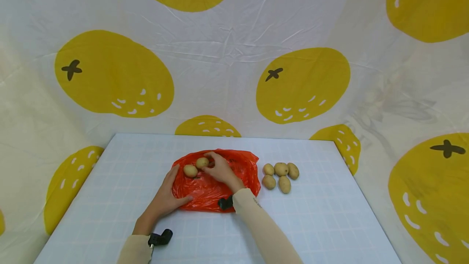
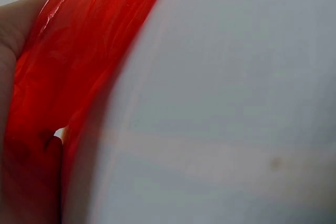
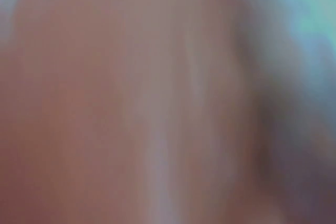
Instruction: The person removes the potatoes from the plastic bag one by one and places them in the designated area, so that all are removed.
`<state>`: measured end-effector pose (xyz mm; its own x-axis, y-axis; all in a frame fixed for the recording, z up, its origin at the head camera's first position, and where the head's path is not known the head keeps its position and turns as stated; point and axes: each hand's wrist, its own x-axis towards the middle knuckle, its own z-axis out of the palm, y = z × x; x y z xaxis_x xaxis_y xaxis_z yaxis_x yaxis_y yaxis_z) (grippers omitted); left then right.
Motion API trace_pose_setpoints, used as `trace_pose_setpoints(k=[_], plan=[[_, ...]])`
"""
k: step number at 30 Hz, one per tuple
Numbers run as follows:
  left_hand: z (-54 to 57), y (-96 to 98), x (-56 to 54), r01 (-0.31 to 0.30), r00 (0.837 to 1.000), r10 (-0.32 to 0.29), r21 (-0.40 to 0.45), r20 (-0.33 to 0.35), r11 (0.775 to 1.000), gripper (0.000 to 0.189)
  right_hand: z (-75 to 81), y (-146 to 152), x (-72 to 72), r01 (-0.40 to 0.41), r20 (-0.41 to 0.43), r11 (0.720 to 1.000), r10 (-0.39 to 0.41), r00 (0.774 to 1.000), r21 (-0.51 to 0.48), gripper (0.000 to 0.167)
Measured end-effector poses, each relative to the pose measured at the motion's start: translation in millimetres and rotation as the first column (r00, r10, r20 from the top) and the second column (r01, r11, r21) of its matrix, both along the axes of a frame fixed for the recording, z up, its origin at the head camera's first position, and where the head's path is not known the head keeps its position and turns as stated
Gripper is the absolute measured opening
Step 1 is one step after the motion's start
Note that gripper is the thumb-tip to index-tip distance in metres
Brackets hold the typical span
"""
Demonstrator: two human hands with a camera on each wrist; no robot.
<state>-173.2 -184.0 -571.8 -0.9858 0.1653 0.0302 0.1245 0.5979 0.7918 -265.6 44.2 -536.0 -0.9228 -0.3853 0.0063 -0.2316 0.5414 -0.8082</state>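
A red plastic bag lies flat on the white gridded counter, about midway between its left and right edges and toward the far side. Its long axis runs left to right, and its open mouth faces left and far, where two potatoes rest on the plastic. The left potato lies with its long axis roughly left to right; the second potato sits just right of it and a little farther, the two touching or nearly so.

The right hand reaches over the bag from the near right, its grip closed round the second potato with curled fingertips on the potato's right side. The left hand rests at the bag's left edge with fingers fairly straight, thumb laid on the near part of the plastic, pressing it down onto the counter; the left wrist view shows red plastic against the palm.

To the right of the bag, apart from it, a cluster of five potatoes lies on the counter. The right wrist view is a blur and tells nothing. A backdrop cloth printed with yellow oranges hangs behind and around the counter.
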Motion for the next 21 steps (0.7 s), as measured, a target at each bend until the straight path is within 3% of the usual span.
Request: trace_pose_setpoints(k=[21], plan=[[0.7,-0.4,-0.7,0.011,1.0,-0.011,0.004,0.002,1.0,0.125,11.3,1.0,-4.5,-0.056,0.026,0.998,0.055,0.998,0.023,0.037]])
